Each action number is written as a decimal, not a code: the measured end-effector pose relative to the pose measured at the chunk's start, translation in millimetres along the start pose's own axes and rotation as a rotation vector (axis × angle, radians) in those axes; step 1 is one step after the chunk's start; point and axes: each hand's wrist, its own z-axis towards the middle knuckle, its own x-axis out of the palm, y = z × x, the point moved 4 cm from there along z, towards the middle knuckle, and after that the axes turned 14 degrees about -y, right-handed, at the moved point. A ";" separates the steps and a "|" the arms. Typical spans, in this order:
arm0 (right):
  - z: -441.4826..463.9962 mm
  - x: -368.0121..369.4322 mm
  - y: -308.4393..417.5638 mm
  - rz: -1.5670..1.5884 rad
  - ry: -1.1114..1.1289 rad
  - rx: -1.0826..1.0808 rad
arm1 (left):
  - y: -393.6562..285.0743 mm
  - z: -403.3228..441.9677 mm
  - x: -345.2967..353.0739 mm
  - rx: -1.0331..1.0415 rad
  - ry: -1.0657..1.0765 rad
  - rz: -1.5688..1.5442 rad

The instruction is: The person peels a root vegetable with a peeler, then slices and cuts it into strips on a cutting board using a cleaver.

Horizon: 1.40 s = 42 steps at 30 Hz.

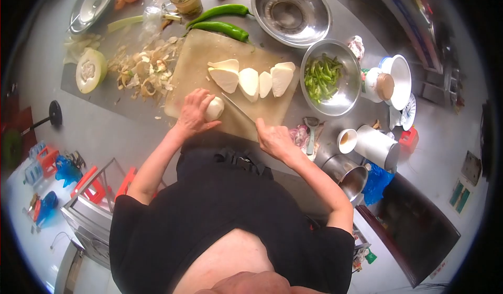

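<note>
My left hand is closed around a white, peeled vegetable near the front left of the cutting board; its exact kind I cannot make out. My right hand grips a knife by its handle, the blade slanting up and left over the board, its tip just right of the vegetable. Beyond the blade lie several cut white pieces in a loose row. Behind them, two green peppers rest along the board's far edge.
Left of the board spreads a heap of peelings, with a cut pale melon beyond it. A steel bowl of sliced green pepper stands on the right, below a larger steel basin. A glass stands at the back.
</note>
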 end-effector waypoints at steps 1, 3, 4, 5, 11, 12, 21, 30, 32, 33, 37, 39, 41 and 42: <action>2.2 2.5 1.0 0.002 -0.001 -0.008 | 0.5 -0.2 -4.9 -0.021 -0.076 -0.045; 5.8 7.9 3.7 -0.044 0.004 -0.033 | -1.6 -9.8 -15.6 -0.009 -0.111 -0.031; 7.0 11.2 5.4 -0.044 0.005 -0.038 | -2.1 -14.0 -20.7 0.007 -0.143 -0.025; 7.8 14.2 8.5 -0.082 -0.014 -0.077 | 0.0 -19.3 -19.3 0.004 -0.145 -0.022; 11.4 17.6 19.4 -0.223 0.030 -0.240 | -13.5 -20.6 -8.8 0.056 -0.125 -0.028; 15.5 12.2 18.8 -0.228 0.017 -0.257 | -15.6 -18.2 -10.4 0.054 -0.135 -0.025; 40.9 -6.6 55.3 -0.142 0.048 -0.263 | -16.1 -13.7 -10.8 0.028 -0.087 0.025; 68.8 47.5 33.3 -0.045 -0.015 -0.235 | -16.2 -11.4 -13.4 0.028 -0.083 0.023; 74.3 51.4 32.4 -0.049 -0.031 -0.246 | -14.4 -10.4 -16.5 0.043 -0.092 0.044; 73.2 47.6 35.2 -0.053 -0.034 -0.234 | -16.2 -11.4 -16.7 0.036 -0.083 0.034; 62.3 16.9 48.3 -0.009 0.012 -0.249 | -12.5 -13.9 -11.4 0.019 -0.093 0.031; 50.9 0.2 55.5 -0.029 0.095 -0.216 | -15.4 -12.5 -13.9 0.026 -0.106 0.051; 49.4 4.1 57.5 -0.055 0.133 -0.182 | -17.7 -10.2 -12.7 0.045 -0.123 0.062; 49.9 7.6 58.7 -0.078 0.163 -0.154 | -16.4 -10.8 -12.8 0.020 -0.134 0.033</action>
